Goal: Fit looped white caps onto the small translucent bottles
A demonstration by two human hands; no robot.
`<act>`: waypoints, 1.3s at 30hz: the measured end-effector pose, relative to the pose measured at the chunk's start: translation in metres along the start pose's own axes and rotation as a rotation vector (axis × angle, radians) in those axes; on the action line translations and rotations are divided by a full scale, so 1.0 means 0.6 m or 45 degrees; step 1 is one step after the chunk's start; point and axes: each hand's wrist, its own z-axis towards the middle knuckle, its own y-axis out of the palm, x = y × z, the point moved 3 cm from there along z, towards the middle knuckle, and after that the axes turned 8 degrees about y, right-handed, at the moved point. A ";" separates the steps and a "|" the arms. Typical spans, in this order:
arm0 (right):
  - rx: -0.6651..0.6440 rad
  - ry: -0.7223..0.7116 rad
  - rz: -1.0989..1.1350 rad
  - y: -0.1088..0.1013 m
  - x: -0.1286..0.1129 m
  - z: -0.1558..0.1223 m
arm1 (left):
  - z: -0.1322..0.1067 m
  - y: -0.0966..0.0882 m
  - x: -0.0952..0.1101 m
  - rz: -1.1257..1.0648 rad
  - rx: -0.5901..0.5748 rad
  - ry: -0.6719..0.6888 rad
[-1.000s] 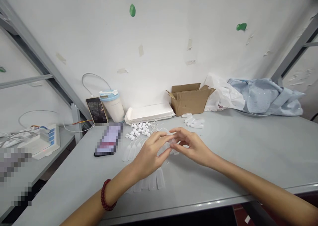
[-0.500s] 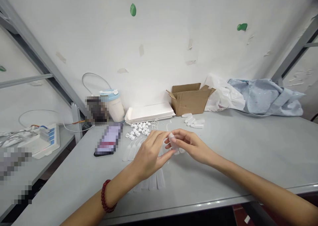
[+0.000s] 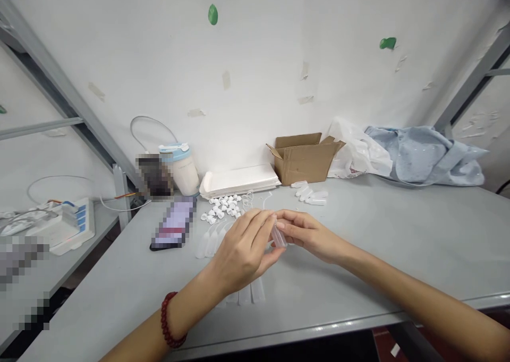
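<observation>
Between my two hands is a small translucent plastic tube [image 3: 280, 239], tilted, with its lower end pointing down toward the table. My right hand [image 3: 308, 232] pinches it from the right side. The fingers of my left hand [image 3: 245, 248] close over its upper end, with the thumb near the bottom; the tip is hidden under them. Partly behind my left hand lie several translucent tubes with thin drawn-out tips [image 3: 209, 242], and more tubes [image 3: 251, 293] show below that wrist. Beyond it is a pile of small white caps [image 3: 223, 207].
Several filled-looking tubes [image 3: 308, 193] lie by an open cardboard box [image 3: 305, 163]. White flat packaging [image 3: 241, 180], a lidded cup [image 3: 185, 171] and a phone [image 3: 175, 224] stand or lie at the left. A plastic bag [image 3: 356, 149] and blue cloth [image 3: 422, 155] are back right.
My left fingers have moved over the tube's upper tip, which was showing before. More of the tube's lower body is now visible, and the left thumb has shifted slightly right.
</observation>
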 end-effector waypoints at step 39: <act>0.894 -0.126 -1.683 -0.128 -0.019 0.011 | -0.038 0.025 -0.096 -0.165 -0.491 -0.463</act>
